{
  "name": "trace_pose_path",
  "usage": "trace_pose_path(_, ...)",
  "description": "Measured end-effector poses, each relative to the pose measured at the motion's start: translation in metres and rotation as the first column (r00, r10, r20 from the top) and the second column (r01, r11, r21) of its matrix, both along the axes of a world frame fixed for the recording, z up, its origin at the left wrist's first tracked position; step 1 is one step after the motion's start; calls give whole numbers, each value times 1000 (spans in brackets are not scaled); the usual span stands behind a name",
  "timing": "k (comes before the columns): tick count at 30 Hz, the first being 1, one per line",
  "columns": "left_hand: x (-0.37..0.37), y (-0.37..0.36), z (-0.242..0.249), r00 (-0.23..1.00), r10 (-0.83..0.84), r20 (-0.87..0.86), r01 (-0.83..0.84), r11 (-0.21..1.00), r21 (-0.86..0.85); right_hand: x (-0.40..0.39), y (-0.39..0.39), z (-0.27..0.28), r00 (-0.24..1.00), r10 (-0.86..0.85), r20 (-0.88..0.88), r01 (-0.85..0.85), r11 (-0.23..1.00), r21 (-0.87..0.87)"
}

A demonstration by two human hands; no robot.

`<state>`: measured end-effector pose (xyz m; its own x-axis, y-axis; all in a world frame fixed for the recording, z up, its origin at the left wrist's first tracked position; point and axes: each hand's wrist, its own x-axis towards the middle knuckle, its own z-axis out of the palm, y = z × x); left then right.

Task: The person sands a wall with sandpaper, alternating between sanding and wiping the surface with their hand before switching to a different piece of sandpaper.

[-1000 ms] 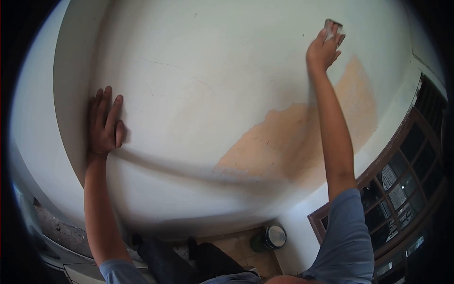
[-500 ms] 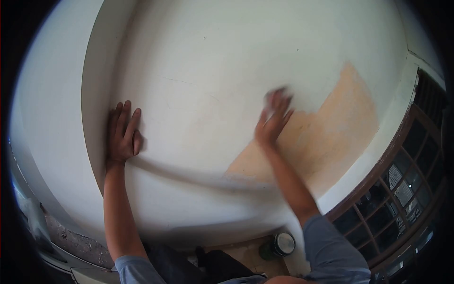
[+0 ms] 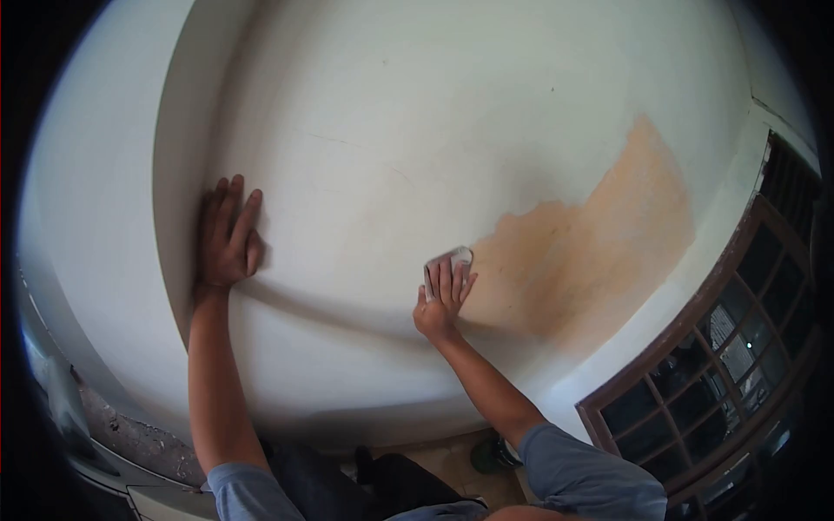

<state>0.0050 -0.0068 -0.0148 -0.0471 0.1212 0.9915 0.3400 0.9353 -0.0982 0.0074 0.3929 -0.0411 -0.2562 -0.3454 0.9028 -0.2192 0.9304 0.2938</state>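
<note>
My left hand rests against the pale wall beside the corner on the left, fingers spread and holding nothing. A folded, greyish piece of sandpaper lies under the fingers of my right hand, which presses it flat on the wall. Just to the right of that hand is a bare peach-coloured patch with a ragged upper edge. The sandpaper's underside is hidden against the wall.
On the right is a brown-framed window with small dark panes. A green can stands on the floor below, partly behind my right arm. The wall's protruding edge runs down the left side.
My right hand has moved down and to the left across the wall, from the patch's upper edge to its left side. My left hand stays in place.
</note>
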Motion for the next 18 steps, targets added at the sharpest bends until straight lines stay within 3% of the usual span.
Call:
trace_pose_path(3,-3,-2,-1,999,22,-23,-23,1000,-9,-3,6,37,1000,3,-17,-1,994,109)
trace_pose_path(5,-5,-2,0,1000,13,-24,-13,1000,-6,-17,-1,142,985,113,-131,-118,993,-30)
trace_pose_path(8,-6,-1,-3,1000,-5,-18,5,1000,6,-16,-35,300,964,26,-265,-99,959,-266)
trace_pose_path(10,-4,-2,0,999,17,-40,-17,1000,-1,-17,-45,360,943,8,-333,-96,964,-248)
trace_pose_path(11,-3,-4,1,999,19,-29,-19,1000,-6,-21,-47,362,947,8,-322,-95,963,-253)
trace_pose_path(13,-4,-2,0,999,17,-41,-17,1000,-1,-24,-45,359,920,59,-388,-147,969,-201)
trace_pose_path(15,-4,1,-1,999,-11,-40,11,1000,3,-20,-49,289,927,39,-373,-124,971,-206)
trace_pose_path(17,-5,0,3,998,-13,-59,14,1000,6,-11,-56,170,971,34,-238,-65,990,-124)
trace_pose_path(18,-1,-2,2,999,0,-53,0,1000,-1,-34,-33,15,978,-130,-162,147,984,96)
